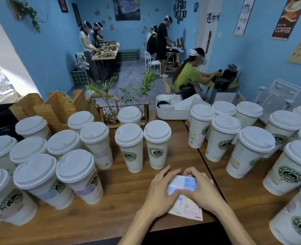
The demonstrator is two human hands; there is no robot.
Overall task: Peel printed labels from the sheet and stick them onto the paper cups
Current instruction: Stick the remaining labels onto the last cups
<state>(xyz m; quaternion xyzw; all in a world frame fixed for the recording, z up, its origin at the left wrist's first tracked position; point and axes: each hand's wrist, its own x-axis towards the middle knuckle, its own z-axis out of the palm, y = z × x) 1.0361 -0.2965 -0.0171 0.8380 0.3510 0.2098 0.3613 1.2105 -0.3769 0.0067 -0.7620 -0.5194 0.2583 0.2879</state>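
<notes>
Label sheet [183,193] held over the table [121,200], peeling step in hand.

The sheet is gripped by the left hand [161,193] and right hand [201,190], fingers curled on its top edge; a label is probably being lifted, though this is hidden. A bare cup [157,144] is judged next. Cups are lidded, contents unseen; the white tub [172,114] holds lids.
</notes>
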